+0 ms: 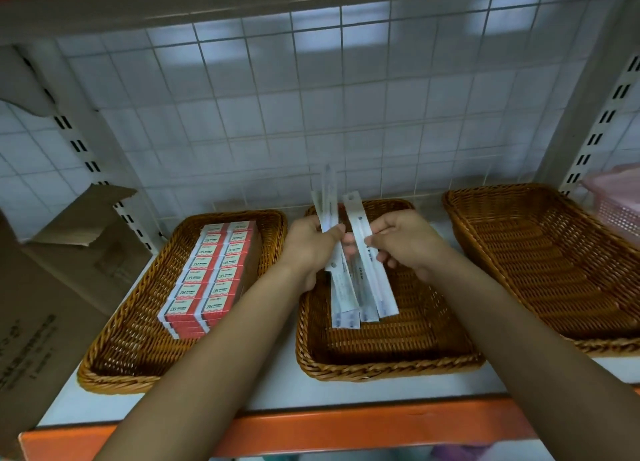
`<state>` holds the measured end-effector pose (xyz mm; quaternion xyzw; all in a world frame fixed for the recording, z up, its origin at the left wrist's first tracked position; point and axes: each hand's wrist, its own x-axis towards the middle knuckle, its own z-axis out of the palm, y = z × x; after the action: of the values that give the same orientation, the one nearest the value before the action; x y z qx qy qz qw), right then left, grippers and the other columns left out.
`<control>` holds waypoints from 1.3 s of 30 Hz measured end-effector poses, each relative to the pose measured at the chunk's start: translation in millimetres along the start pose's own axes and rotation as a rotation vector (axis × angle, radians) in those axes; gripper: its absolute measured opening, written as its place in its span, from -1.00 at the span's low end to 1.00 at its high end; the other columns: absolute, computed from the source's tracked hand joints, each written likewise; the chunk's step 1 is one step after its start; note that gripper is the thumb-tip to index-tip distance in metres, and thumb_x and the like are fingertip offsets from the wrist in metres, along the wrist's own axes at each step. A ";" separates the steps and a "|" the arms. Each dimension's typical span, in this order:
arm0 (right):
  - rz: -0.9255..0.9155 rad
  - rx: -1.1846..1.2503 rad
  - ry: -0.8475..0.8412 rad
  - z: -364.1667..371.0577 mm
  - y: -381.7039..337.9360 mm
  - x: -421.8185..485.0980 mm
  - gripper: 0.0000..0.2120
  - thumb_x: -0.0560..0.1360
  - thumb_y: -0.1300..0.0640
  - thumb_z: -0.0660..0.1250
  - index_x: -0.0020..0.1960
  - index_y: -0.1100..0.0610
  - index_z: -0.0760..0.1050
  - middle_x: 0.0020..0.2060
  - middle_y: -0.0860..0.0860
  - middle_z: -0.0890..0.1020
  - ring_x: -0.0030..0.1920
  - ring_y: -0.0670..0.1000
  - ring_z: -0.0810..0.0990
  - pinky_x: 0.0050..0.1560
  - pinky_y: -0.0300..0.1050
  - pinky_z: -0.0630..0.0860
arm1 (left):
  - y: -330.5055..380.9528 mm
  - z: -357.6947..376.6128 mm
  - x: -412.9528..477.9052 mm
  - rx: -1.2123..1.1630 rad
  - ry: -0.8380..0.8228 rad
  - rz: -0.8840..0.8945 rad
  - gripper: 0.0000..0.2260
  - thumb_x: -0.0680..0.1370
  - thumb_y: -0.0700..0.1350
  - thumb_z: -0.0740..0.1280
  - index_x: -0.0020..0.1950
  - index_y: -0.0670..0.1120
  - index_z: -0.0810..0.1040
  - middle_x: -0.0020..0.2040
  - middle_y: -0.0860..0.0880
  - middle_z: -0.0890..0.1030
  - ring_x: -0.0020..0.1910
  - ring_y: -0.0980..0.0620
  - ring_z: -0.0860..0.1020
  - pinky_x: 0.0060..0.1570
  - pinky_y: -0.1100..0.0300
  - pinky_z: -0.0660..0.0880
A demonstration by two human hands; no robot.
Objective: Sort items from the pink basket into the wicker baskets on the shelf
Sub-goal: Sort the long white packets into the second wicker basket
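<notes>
Three wicker baskets stand on the shelf. The left basket [114,349] holds stacked red-and-white boxes [211,277]. Over the middle basket [381,360] both hands hold long white packets. My left hand [308,246] grips a bunch of packets [341,298] that stick up and fan down into the basket. My right hand [405,242] pinches one packet [360,225] beside the bunch. The right basket [540,270] has nothing in it. The pink basket [620,201] shows at the far right edge, mostly cut off.
A brown cardboard box [52,287] with open flaps stands at the left of the shelf. An orange shelf edge [311,429] runs along the front. A wire grid [311,97] and tiled wall close the back; slotted uprights stand at both sides.
</notes>
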<state>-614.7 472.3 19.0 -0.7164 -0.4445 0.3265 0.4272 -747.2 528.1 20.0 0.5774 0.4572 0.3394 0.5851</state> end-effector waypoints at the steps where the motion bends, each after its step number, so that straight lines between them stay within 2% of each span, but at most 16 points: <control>1: 0.037 -0.030 0.021 -1.8 2.6 3.6 -0.91 0.51 0.26 0.32 0.00 0.24 0.53 -0.28 0.10 0.58 -0.39 -0.06 0.52 -0.46 -0.24 0.42 | 0.1 1.2 -0.6 0.007 0.000 -0.008 -0.93 0.61 -0.24 0.23 -0.01 -0.16 0.49 -0.17 -0.12 0.61 -0.35 0.03 0.59 -0.39 0.22 0.58; 5: 0.216 -0.116 -0.040 0.7 9.0 12.8 -0.92 0.54 0.29 0.27 0.03 0.22 0.42 -0.23 0.14 0.56 -0.41 -0.02 0.56 -0.54 -0.25 0.48 | -0.8 5.4 -0.7 0.075 0.017 -0.011 -0.92 0.65 -0.17 0.14 0.01 -0.09 0.41 -0.28 -0.05 0.47 -0.42 0.08 0.45 -0.44 0.23 0.47; 8: 0.251 -0.180 -0.069 7.0 11.4 16.8 -0.88 0.54 0.31 0.26 -0.14 0.16 0.39 -0.24 0.13 0.55 -0.41 -0.02 0.57 -0.56 -0.26 0.49 | -1.6 7.2 0.3 0.081 0.010 -0.021 -0.84 0.66 -0.06 0.10 0.06 -0.11 0.41 -0.34 -0.03 0.38 -0.45 0.07 0.36 -0.45 0.21 0.35; 10: 0.247 -0.217 -0.044 10.9 12.4 20.8 -0.79 0.54 0.32 0.26 -0.23 0.13 0.35 -0.28 0.13 0.55 -0.41 0.01 0.58 -0.44 -0.19 0.58 | -0.5 7.8 -0.3 0.049 0.011 -0.054 -0.82 0.65 -0.09 0.07 0.05 -0.14 0.42 -0.34 -0.04 0.39 -0.45 0.05 0.36 -0.45 0.19 0.33; 12: 0.247 -0.254 -0.021 13.7 12.9 23.3 -0.76 0.53 0.33 0.26 -0.25 0.12 0.34 -0.30 0.13 0.57 -0.36 0.05 0.61 -0.23 -0.07 0.64 | 1.6 7.4 -2.7 0.014 0.012 -0.081 -0.81 0.64 -0.16 0.06 0.01 -0.15 0.44 -0.31 -0.06 0.44 -0.44 0.05 0.40 -0.49 0.21 0.38; 15: 0.249 -0.291 -0.040 15.2 12.7 23.4 -0.80 0.51 0.32 0.30 -0.22 0.13 0.36 -0.23 0.15 0.60 -0.27 0.10 0.66 -0.15 -0.01 0.65 | 2.3 6.5 -6.8 0.005 -0.038 -0.090 -0.84 0.64 -0.23 0.10 0.03 -0.17 0.47 -0.18 -0.10 0.52 -0.36 0.04 0.53 -0.40 0.23 0.58; 19: 0.160 -0.270 -0.004 11.2 10.0 19.3 -0.89 0.55 0.26 0.22 -0.16 0.18 0.42 -0.18 0.17 0.62 -0.33 0.07 0.58 -0.25 -0.06 0.58 | -0.2 4.7 -7.1 -0.046 -0.076 -0.099 -0.90 0.62 -0.26 0.19 0.02 -0.21 0.50 -0.20 -0.12 0.56 -0.32 0.02 0.62 -0.26 0.18 0.61; 22: 0.039 0.074 0.026 7.6 1.9 14.1 -0.85 0.58 0.24 0.16 -0.10 0.16 0.48 -0.27 0.07 0.54 -0.38 -0.03 0.51 -0.46 -0.20 0.47 | 0.4 6.0 -6.3 -0.063 -0.079 -0.083 -0.89 0.61 -0.26 0.22 -0.07 -0.20 0.51 -0.22 -0.13 0.57 -0.39 0.05 0.61 -0.32 0.20 0.60; 24: 0.018 0.185 0.006 5.5 -5.2 8.8 -0.84 0.60 0.14 0.20 -0.09 0.17 0.51 -0.33 0.04 0.51 -0.45 -0.09 0.46 -0.54 -0.29 0.39 | -1.5 7.4 -5.5 -0.006 -0.085 -0.036 -0.90 0.60 -0.26 0.24 -0.08 -0.19 0.52 -0.23 -0.14 0.58 -0.43 0.06 0.60 -0.35 0.19 0.59; 27: 0.005 0.070 -0.008 4.8 -8.9 6.6 -0.75 0.54 0.02 0.30 -0.19 0.18 0.51 -0.41 0.04 0.53 -0.52 -0.10 0.45 -0.56 -0.32 0.36 | -6.5 10.1 -6.3 0.224 -0.106 0.147 -0.96 0.55 -0.23 0.34 -0.09 -0.14 0.57 -0.24 -0.21 0.63 -0.39 0.03 0.62 -0.29 0.10 0.60; 29: 0.014 0.041 -0.007 3.8 -8.4 7.6 -0.74 0.53 0.02 0.33 -0.24 0.18 0.49 -0.43 0.05 0.53 -0.50 -0.08 0.44 -0.54 -0.30 0.37 | -8.1 10.6 -6.7 0.347 -0.118 0.240 -0.99 0.52 -0.20 0.38 -0.08 -0.13 0.59 -0.20 -0.21 0.66 -0.37 0.08 0.63 -0.31 0.19 0.59; 32: 0.062 0.089 -0.020 0.5 -7.2 7.5 -0.75 0.52 0.05 0.35 -0.26 0.18 0.49 -0.42 0.07 0.52 -0.49 -0.05 0.41 -0.52 -0.26 0.35 | -9.2 10.7 -5.7 0.296 -0.203 0.183 -0.93 0.53 -0.24 0.36 0.00 -0.18 0.60 -0.13 -0.19 0.67 -0.29 0.03 0.65 -0.15 0.12 0.62; 33: 0.077 0.103 -0.006 -0.7 -5.9 8.6 -0.76 0.51 0.04 0.36 -0.25 0.17 0.49 -0.41 0.07 0.52 -0.48 -0.05 0.41 -0.52 -0.25 0.35 | -8.6 11.1 -6.0 0.247 -0.230 0.137 -0.91 0.55 -0.24 0.34 0.02 -0.18 0.60 -0.11 -0.18 0.67 -0.26 0.00 0.65 -0.12 0.08 0.62; 35: 0.055 0.083 0.085 -2.9 -3.4 10.4 -0.79 0.50 0.00 0.36 -0.13 0.16 0.51 -0.35 0.05 0.55 -0.42 -0.05 0.47 -0.48 -0.23 0.43 | -5.9 12.2 -7.8 0.142 -0.235 0.060 -0.90 0.58 -0.26 0.28 0.03 -0.19 0.57 -0.13 -0.14 0.66 -0.31 0.03 0.63 -0.23 0.18 0.62; 37: -0.059 -0.105 0.261 -5.7 1.2 14.0 -0.68 0.51 -0.02 0.34 0.14 0.17 0.46 -0.11 0.02 0.58 -0.17 0.00 0.57 -0.24 -0.13 0.51 | -2.0 12.0 -8.1 0.096 -0.196 0.035 -0.92 0.59 -0.26 0.27 -0.02 -0.20 0.56 -0.20 -0.10 0.63 -0.41 0.11 0.60 -0.37 0.27 0.56; 39: -0.237 -0.298 0.379 -8.6 4.2 14.3 -0.58 0.52 0.07 0.33 0.32 0.14 0.35 0.14 0.08 0.50 0.03 0.06 0.54 -0.09 -0.16 0.41 | -0.3 10.6 -7.0 0.085 -0.168 0.028 -0.92 0.58 -0.25 0.29 -0.07 -0.21 0.56 -0.24 -0.10 0.62 -0.46 0.14 0.58 -0.42 0.27 0.54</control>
<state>-600.3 481.6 17.6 -0.7628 -0.4805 0.0655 0.4278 -739.9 517.7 19.7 0.6345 0.4126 0.2782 0.5914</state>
